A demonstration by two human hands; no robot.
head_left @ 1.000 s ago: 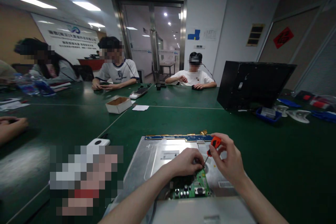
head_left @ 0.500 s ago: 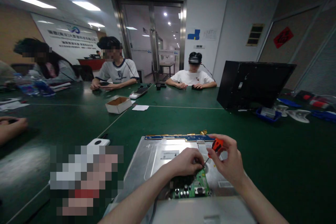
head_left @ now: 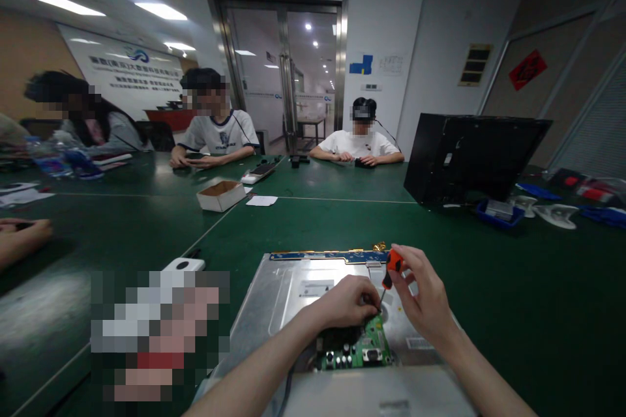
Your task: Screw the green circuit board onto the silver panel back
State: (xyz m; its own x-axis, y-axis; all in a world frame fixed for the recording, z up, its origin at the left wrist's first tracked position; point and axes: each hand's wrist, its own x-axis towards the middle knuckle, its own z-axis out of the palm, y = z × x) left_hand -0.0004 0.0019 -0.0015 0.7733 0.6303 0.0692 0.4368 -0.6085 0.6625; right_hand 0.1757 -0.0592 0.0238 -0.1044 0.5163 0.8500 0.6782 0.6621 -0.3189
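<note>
In my right hand (head_left: 424,290) is a small screwdriver (head_left: 392,267) with an orange and black handle, held by the fingertips. Its thin shaft slants down to the far corner of a green circuit board (head_left: 375,339). My left hand (head_left: 353,301) is closed at that same corner, its fingertips pinched close to the screwdriver tip; whatever they hold is hidden. The board lies on a silver metal panel (head_left: 264,300), and my left hand and forearm cover part of it. Along the panel's far edge runs a narrow blue circuit strip (head_left: 323,257).
Left of the panel lies a white device (head_left: 188,264) beside a blurred-out patch. An open small box (head_left: 221,195) stands farther back. A black monitor (head_left: 476,156) and a blue tray (head_left: 499,214) are at the right. Several people sit around the green table (head_left: 342,221).
My right hand has tipped the screwdriver more upright, its handle shifting left and slightly up. My left hand stays at the board's corner.
</note>
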